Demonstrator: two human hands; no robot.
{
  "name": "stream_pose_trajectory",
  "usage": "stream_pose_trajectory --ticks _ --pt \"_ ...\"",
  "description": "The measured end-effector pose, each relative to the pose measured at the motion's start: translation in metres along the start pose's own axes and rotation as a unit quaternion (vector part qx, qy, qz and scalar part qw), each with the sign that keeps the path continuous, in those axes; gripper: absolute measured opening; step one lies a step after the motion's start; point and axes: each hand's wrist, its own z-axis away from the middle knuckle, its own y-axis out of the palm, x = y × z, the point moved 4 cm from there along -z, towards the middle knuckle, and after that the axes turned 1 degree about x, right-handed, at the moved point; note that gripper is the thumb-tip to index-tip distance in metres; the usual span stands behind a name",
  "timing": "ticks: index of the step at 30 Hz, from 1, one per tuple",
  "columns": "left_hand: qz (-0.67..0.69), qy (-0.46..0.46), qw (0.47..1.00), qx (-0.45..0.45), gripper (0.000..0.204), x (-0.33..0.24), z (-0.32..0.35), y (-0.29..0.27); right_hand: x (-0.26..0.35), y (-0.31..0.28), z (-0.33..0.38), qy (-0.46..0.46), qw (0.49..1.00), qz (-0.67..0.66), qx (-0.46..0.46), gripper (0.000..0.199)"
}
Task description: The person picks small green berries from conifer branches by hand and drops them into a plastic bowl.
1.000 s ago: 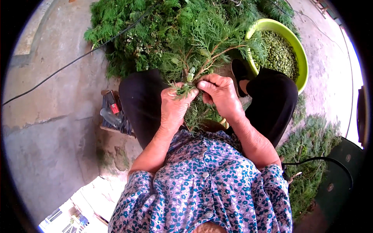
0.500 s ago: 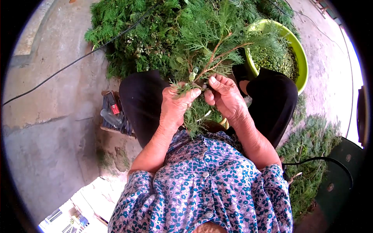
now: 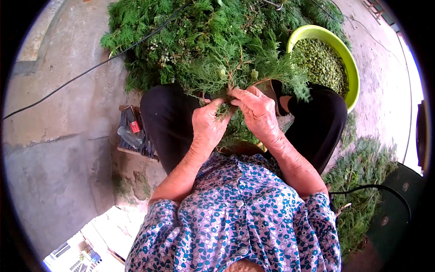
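In front of my lap I hold a leafy cypress branch (image 3: 235, 68), its sprays fanned out away from me and to the right. A few pale green cones show on it. The fingers of my left hand (image 3: 208, 120) are closed on the branch's lower end and a small tuft of greenery. My right hand (image 3: 258, 111) pinches the stem just above, its fingertips close to the left ones. Exactly what the fingertips grip is hidden. Below the hands, loose sprigs (image 3: 241, 130) lie between my legs beside a yellowish rim (image 3: 262, 146).
A big pile of cypress branches (image 3: 176, 36) fills the far side, crossed by a black cable (image 3: 77, 81). At far right stands a lime-green basin (image 3: 355, 81) of small green cones. Stripped greenery (image 3: 358, 177) lies at right; a small box (image 3: 136, 152) holds odds and ends at left.
The branch has swung down and spread lower, uncovering the basin's cones. My right hand has shifted slightly left, its fingers now on the stem close to my left hand.
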Motion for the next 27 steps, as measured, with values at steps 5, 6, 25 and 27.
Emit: stream_pose_trajectory --ticks 5,6,25,27 --pt "-0.034 -0.014 0.999 0.029 0.016 0.005 0.002 0.005 -0.01 0.001 0.002 0.062 0.995 -0.06 -0.04 0.013" --pt "-0.035 -0.017 0.999 0.027 0.016 0.008 0.002 0.004 -0.016 0.004 0.003 0.15 0.98 -0.127 -0.015 0.011" --pt "-0.277 -0.001 0.957 0.087 0.044 0.004 -0.001 0.014 -0.007 0.017 0.003 0.069 0.995 0.013 0.064 0.028" --pt "-0.275 0.022 0.958 0.074 0.05 0.002 0.0 0.013 -0.005 0.017 0.002 0.081 0.994 0.029 0.066 0.026"
